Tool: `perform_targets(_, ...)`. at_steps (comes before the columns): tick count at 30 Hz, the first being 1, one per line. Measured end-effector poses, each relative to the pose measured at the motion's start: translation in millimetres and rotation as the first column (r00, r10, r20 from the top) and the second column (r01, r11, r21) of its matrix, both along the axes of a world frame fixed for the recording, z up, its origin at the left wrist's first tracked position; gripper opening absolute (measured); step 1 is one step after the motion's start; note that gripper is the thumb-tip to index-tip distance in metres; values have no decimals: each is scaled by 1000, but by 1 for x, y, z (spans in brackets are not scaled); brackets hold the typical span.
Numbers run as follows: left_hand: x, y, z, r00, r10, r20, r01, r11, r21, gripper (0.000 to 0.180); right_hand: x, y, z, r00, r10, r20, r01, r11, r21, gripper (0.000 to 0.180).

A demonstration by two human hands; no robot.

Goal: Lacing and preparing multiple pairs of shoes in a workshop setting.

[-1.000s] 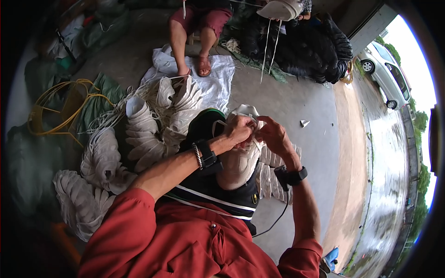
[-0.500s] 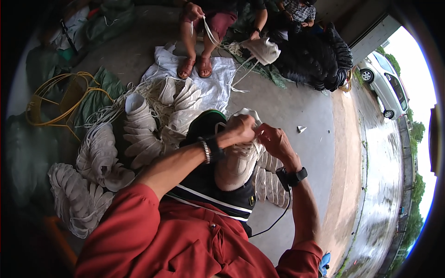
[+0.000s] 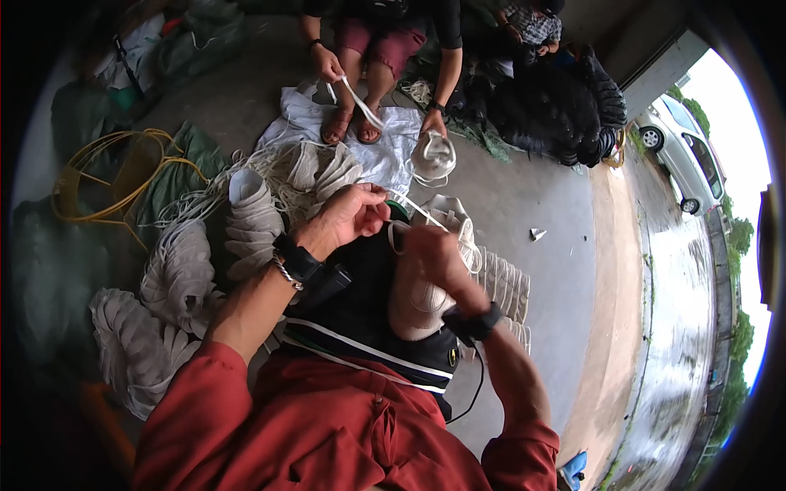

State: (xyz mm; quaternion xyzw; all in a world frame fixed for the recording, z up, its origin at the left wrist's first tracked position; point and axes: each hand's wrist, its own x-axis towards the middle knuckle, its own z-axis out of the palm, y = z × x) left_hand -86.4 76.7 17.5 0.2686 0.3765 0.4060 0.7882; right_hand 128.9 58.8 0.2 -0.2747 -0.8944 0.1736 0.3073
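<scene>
Pinching a white cord (image 3: 409, 206) in the left hand (image 3: 354, 214), the person works a beige shoe (image 3: 432, 270) that lies on the lap.

Left fingers are closed tight on the cord, which runs taut from there down to the shoe's top; the right hand (image 3: 438, 258) rests curled over the shoe, though I cannot tell whether it grips the shoe or the cord. Both wrists carry dark bands, and the shoe sits on black trousers (image 3: 368, 319) above a red shirt (image 3: 327, 434). Just beyond the knees, rows of pale shoes (image 3: 246, 221) are stacked on the concrete floor (image 3: 548, 286), with more to the left. Farther off, a second person (image 3: 381, 41) sits on a white sheet (image 3: 385, 151), holding another shoe (image 3: 431, 155) and a strap. A white car (image 3: 684, 155) stands outside, far right.
</scene>
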Motion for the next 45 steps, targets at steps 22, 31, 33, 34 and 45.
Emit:
perform_targets(22,-78,19,-103,622,733,276,-669,681,-300,8,62,30,3,768,-549,-330,146,652,-744,23)
perform_targets(31,42,28,-62,927,310,-211,-194,877,439,10,137,26,6,216,-757,-616,-415,500,-760,10)
perform_targets(33,51,31,-71,876,292,-385,-12,809,588,7,148,22,3,215,-781,-587,-374,490,-788,9)
perform_targets(34,53,29,-77,838,324,-439,65,739,671,7,152,21,0,240,-801,-548,-340,460,-820,10)
perform_targets(45,39,15,-61,872,61,-485,221,836,503,10,75,32,11,709,-664,-238,399,655,-642,14)
